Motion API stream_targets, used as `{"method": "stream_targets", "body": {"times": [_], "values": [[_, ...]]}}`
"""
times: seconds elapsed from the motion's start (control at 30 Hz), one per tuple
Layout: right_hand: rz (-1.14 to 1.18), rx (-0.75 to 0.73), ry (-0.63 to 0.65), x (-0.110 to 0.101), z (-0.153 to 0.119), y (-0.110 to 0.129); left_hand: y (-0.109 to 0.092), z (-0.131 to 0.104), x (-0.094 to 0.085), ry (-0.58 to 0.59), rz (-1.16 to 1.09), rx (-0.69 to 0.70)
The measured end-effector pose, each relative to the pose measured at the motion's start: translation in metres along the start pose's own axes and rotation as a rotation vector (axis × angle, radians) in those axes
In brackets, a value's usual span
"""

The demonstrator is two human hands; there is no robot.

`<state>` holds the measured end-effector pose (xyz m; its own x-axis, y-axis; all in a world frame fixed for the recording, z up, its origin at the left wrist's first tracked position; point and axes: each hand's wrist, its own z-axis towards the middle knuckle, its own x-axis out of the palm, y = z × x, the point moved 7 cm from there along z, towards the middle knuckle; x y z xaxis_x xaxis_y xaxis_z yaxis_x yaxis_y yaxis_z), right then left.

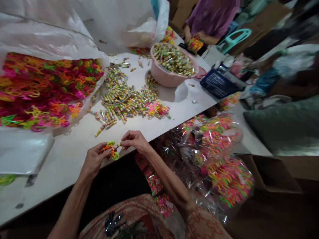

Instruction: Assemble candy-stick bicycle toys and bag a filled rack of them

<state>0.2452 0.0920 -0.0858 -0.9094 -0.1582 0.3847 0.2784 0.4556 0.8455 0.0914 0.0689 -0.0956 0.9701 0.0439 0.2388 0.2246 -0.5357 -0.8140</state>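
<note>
My left hand [94, 159] grips a small plastic toy [112, 150] of orange and lime-green rings at the table's near edge. My right hand [134, 141] pinches a small wrapped candy roll [119, 145] against that toy. Both hands hover just over the white table [74, 146]. A loose heap of wrapped candy rolls [124, 99] lies on the table beyond my hands, with a few pink and yellow ring toys [157, 109] at its right end.
A clear bag of neon ring toys [45, 89] lies at the left. A pink basin [169, 74] full of candy rolls stands behind the heap. Clear bags of finished pieces [216, 159] sit below the table's right edge. Another person [209, 20] works at the far end, near a blue basket [219, 83].
</note>
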Motion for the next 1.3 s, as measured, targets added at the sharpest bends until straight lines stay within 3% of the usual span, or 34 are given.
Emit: {"method": "stream_targets", "body": {"times": [0.1,0.23,0.37,0.47,0.57,0.63,0.67,0.77,0.83,0.93,1.0,1.07,1.17,1.3], "values": [[-0.085,-0.073,-0.096,-0.012,-0.006,0.005,0.004,0.007,0.008,-0.032,0.097,0.04],[-0.108,-0.097,-0.178,-0.028,-0.015,0.006,0.01,0.015,0.033,0.031,0.034,0.035],[-0.193,-0.14,-0.248,-0.053,-0.02,0.017,0.006,0.023,0.049,0.045,0.144,0.144],[-0.414,-0.237,-0.371,-0.085,-0.022,0.046,-0.008,0.023,0.039,-0.01,0.265,0.302],[-0.821,-0.355,-0.642,-0.11,-0.022,0.087,-0.037,0.019,0.007,-0.137,0.521,0.496],[-1.105,-0.378,-0.751,-0.103,-0.01,0.103,-0.065,0.02,-0.02,-0.295,0.778,0.609],[-1.226,-0.353,-0.723,-0.091,0.003,0.104,-0.081,0.022,-0.032,-0.397,0.909,0.653],[-1.514,-0.195,-0.484,-0.036,0.051,0.084,-0.127,0.041,-0.057,-0.637,1.226,0.681],[-1.65,-0.09,-0.424,-0.006,0.071,0.07,-0.147,0.065,-0.063,-0.647,1.365,0.611],[-1.758,-0.01,-0.401,0.013,0.084,0.062,-0.152,0.102,-0.067,-0.51,1.461,0.43],[-1.797,-0.003,-0.361,0.012,0.084,0.061,-0.149,0.111,-0.068,-0.463,1.398,0.405],[-1.808,0.011,-0.352,0.003,0.079,0.061,-0.148,0.105,-0.072,-0.507,1.208,0.497],[-1.74,-0.01,-0.383,-0.01,0.071,0.058,-0.137,0.082,-0.084,-0.517,0.661,0.601],[-1.374,-0.169,-0.509,-0.016,0.057,0.057,-0.098,0.055,-0.081,-0.271,-0.072,0.474]]}}
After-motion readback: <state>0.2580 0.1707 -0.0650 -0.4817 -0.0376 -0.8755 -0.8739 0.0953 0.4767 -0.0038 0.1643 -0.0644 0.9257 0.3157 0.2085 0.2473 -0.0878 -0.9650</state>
